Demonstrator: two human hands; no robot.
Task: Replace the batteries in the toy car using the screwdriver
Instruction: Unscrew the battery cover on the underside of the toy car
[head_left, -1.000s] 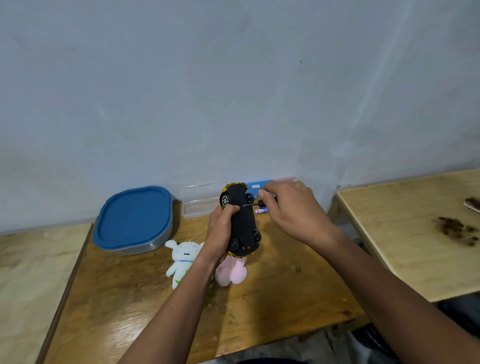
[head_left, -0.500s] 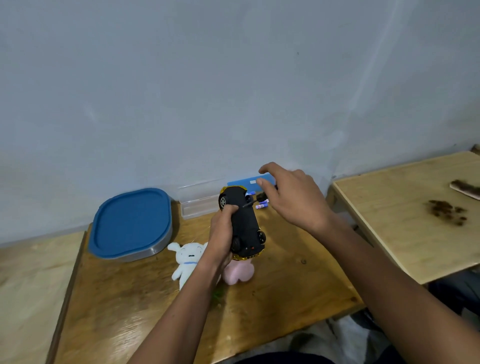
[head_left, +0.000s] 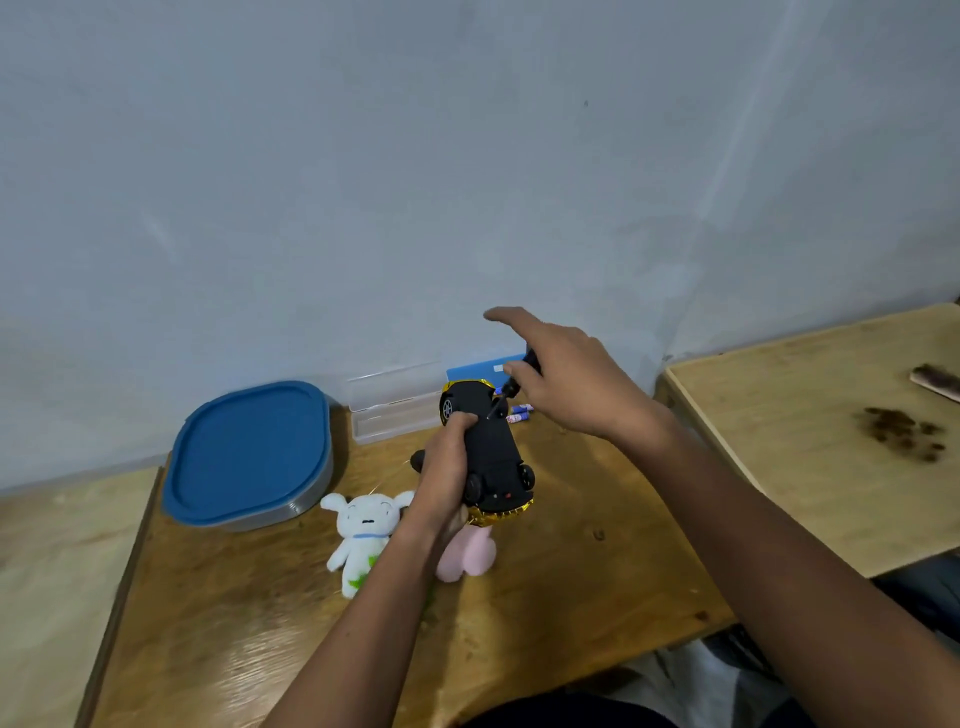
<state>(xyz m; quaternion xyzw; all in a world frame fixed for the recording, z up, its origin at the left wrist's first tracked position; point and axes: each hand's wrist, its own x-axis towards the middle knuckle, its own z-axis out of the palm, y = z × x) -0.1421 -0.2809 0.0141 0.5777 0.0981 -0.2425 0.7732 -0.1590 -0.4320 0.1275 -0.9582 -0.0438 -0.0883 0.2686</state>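
Gripping the upturned toy car (head_left: 488, 452) at frame centre, the left hand (head_left: 447, 467) wraps it tightly. Just above, the right hand (head_left: 566, 384) pinches the screwdriver (head_left: 511, 387), index finger extended, tip on the car's underside.

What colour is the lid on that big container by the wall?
The lid is blue, on a clear or greyish container; the head view shows it plainly.

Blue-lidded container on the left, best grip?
Take the blue-lidded container by its two long side walls under the lid rim, coming from above. It lies flat and wide, and the lid's smooth top offers no handle. The white plush crowds its near right corner.
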